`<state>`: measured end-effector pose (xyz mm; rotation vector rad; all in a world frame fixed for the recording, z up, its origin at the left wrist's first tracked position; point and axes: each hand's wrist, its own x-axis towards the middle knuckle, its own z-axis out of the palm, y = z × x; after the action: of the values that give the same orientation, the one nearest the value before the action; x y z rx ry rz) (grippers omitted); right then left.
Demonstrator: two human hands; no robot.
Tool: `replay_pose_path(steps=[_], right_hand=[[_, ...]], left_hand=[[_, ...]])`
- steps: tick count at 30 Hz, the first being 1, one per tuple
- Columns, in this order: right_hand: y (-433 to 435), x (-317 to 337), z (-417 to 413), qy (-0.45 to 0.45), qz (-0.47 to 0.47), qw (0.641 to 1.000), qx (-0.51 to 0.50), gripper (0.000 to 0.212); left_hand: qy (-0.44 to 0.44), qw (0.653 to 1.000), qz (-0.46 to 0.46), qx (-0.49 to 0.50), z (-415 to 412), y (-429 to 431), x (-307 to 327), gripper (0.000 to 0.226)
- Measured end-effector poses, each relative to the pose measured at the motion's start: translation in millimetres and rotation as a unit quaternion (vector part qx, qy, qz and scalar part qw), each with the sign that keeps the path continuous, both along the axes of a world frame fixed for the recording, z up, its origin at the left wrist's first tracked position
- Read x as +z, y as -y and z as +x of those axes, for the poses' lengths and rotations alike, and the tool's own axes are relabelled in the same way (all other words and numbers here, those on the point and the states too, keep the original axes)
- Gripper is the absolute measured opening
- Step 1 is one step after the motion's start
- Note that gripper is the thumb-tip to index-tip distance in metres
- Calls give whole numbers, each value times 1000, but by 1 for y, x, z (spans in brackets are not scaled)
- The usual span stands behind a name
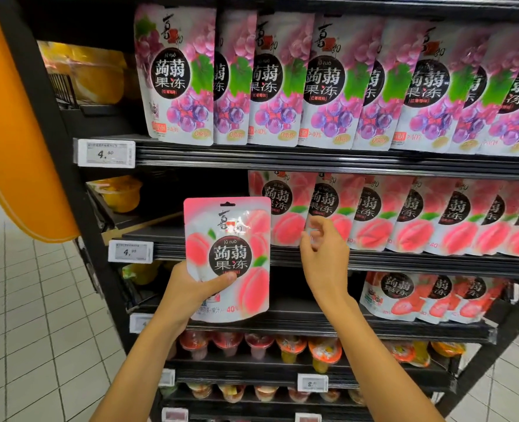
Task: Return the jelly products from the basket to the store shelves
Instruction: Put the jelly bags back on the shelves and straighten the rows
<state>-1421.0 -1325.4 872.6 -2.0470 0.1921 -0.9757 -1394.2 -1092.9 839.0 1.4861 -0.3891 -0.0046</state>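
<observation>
At frame centre, your left hand (191, 287) grips the peach jelly pouch (227, 258) upright before the shelves; your right hand (322, 251), open, touches the peach row (404, 214). Next, probably slot it into the gap left of that row.

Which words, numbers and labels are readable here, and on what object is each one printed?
"jǔ ruò", "蒟蒻果冻", "40%": peach jelly pouch in the left hand.
"蒟蒻果冻", ">40%": grape jelly pouches, top shelf.
"蒟蒻果冻": shelved peach pouches by the right hand, and strawberry pouches.
"4.90": upper price tag and middle price tag.
Brand script, flavour boxes and lower price tags: too blurred.
</observation>
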Motion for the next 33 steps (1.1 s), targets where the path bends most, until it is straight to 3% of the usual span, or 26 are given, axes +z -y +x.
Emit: replay_pose_path(steps=[3,5,7,12,14,18,21,26,33], right_hand=[[-14,2,-13,-41,52,992,112,23],[-25,3,-17,-144,137,947,252,23],[-33,1,-16,-164,183,917,314,18],[-37,-1,-5,-79,236,927,280,17],[-39,3,2,-63,232,936,258,17],[-46,14,21,-45,225,949,214,13],[-51,20,34,-56,226,955,181,20],[-56,26,45,-38,210,960,183,11],[-57,19,47,-2,172,971,163,9]], left_hand=[[-3,1000,-18,-2,5,4,8,32],[-9,1000,-22,2,10,9,14,27],[-11,1000,-15,18,14,13,19,27],[10,996,-36,82,20,17,32,51],[41,990,-48,122,19,15,35,51],[172,962,66,201,13,13,28,37],[258,933,160,193,10,17,20,34],[261,915,256,170,13,24,11,41],[242,910,307,143,17,37,6,51]])
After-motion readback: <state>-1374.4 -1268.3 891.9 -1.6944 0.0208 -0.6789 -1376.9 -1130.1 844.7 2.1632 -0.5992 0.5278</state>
